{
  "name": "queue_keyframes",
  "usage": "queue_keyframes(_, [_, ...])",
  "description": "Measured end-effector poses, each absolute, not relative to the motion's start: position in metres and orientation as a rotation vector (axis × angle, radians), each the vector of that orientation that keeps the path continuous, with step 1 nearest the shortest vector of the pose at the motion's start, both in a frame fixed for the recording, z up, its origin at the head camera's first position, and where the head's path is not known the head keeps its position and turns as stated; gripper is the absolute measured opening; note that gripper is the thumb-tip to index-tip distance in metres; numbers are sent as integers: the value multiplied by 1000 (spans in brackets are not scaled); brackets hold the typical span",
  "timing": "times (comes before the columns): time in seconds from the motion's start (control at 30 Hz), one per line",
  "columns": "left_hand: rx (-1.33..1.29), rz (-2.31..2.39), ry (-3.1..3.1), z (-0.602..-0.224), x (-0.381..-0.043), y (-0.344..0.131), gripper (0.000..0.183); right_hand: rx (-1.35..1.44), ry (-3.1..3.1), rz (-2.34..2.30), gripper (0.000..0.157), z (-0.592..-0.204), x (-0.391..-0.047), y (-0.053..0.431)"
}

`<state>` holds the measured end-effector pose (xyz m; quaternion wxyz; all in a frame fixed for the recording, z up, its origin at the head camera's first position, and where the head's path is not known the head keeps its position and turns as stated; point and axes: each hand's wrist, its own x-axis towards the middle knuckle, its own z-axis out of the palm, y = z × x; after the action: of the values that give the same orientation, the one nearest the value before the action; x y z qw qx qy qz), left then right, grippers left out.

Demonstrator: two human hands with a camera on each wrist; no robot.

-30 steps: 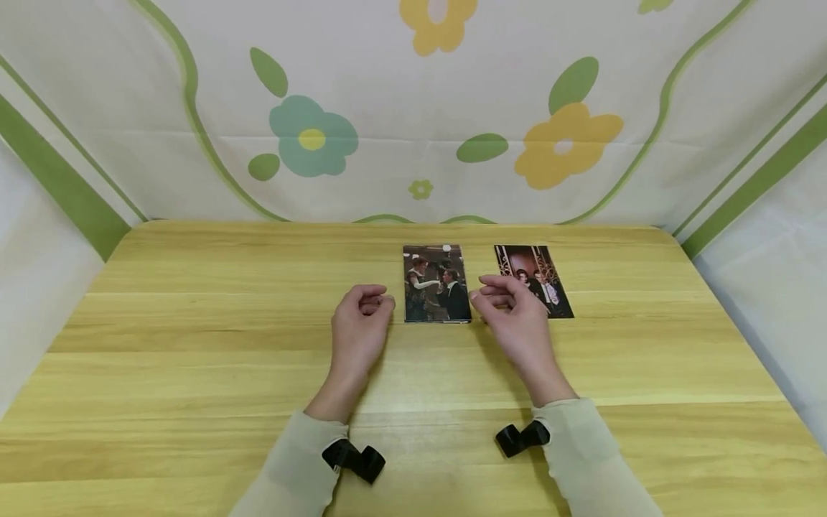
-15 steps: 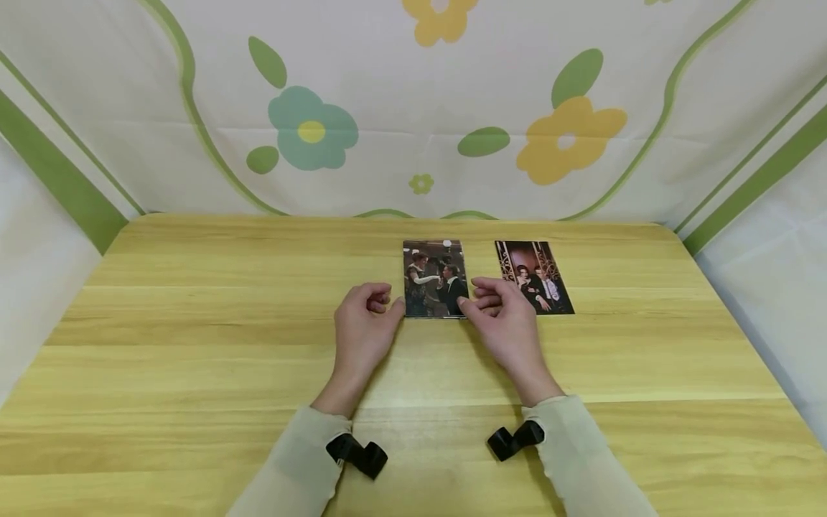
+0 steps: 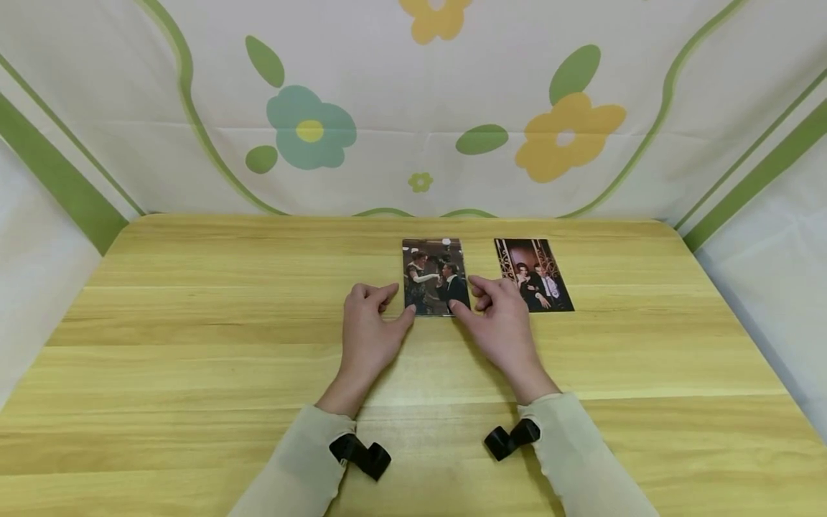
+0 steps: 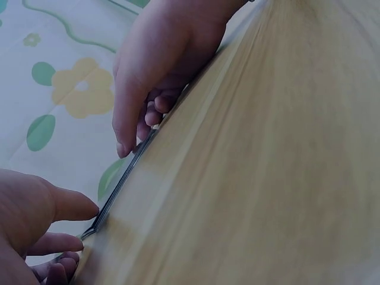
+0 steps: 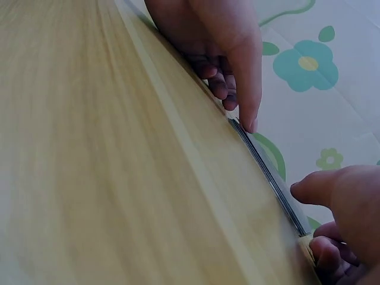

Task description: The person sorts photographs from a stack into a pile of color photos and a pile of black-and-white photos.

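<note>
A stack of photo cards (image 3: 429, 280) lies flat on the wooden table, its top card picturing a couple in a dim hall. My left hand (image 3: 371, 334) is at its left side, the thumb tip touching the near left corner and the index finger just off the left edge. At the near right corner my right hand (image 3: 500, 327) has its thumb over the top card and its index finger beside the right edge. In the right wrist view the stack (image 5: 270, 178) shows several thin layers, and the right thumb looks slightly raised above it.
Another photo card (image 3: 539, 276) lies to the right, partly behind my right hand. The table (image 3: 194, 359) ends at the back against a white flowered cloth (image 3: 388, 93). Black wrist cameras (image 3: 362, 456) sit on both sleeves.
Both hands have moved inward to the stack, the left to the right and the right to the left. Their thumbs now reach its near corners. The cards stay in place.
</note>
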<state>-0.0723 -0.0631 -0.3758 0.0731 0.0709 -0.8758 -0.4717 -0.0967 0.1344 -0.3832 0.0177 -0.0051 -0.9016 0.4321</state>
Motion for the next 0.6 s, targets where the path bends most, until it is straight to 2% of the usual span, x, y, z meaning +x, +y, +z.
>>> queue_keyframes(0.27, [202, -1374, -2650, -377, -72, -64, 43, 14, -2852, 1253, 62, -383, -97, 132])
queue_keyframes(0.6, [173, -1315, -2653, -379, -71, -62, 38, 4, -2836, 1280, 59, -385, -97, 133])
